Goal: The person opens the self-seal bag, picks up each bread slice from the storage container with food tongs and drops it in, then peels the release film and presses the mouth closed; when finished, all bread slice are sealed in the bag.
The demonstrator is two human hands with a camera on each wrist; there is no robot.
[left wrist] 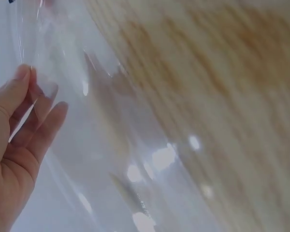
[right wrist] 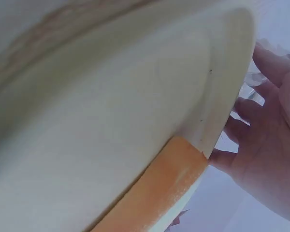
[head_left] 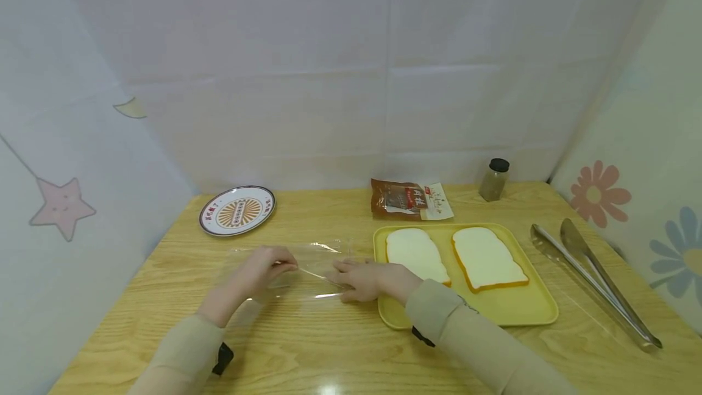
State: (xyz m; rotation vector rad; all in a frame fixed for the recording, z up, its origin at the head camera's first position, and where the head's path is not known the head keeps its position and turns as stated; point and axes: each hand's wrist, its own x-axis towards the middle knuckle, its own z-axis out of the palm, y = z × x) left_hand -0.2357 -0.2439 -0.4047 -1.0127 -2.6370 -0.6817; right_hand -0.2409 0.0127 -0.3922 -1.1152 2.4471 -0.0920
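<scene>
A clear plastic bag (head_left: pixel 315 288) lies flat on the wooden table, with bright glints along its folds. My left hand (head_left: pixel 267 266) pinches its upper layer between thumb and index finger, lifting a ridge of film. In the left wrist view the pinched plastic (left wrist: pixel 101 130) spreads beside the fingers, and the other fingers of the left hand (left wrist: pixel 19 130) are loosely bent. The right hand (head_left: pixel 364 279) rests on the bag's right side, fingers extended leftward. Seen from the right wrist, that hand (right wrist: pixel 266 125) is partly behind the tray's rim.
A yellow tray (head_left: pixel 521 313) holds two bread slices (head_left: pixel 415 252) (head_left: pixel 488 259) beside the right forearm. Metal tongs (head_left: pixel 603 291) lie at the right. Along the back are a round plate (head_left: pixel 238 212), a brown packet (head_left: pixel 403 199) and a black-lidded jar (head_left: pixel 493 181).
</scene>
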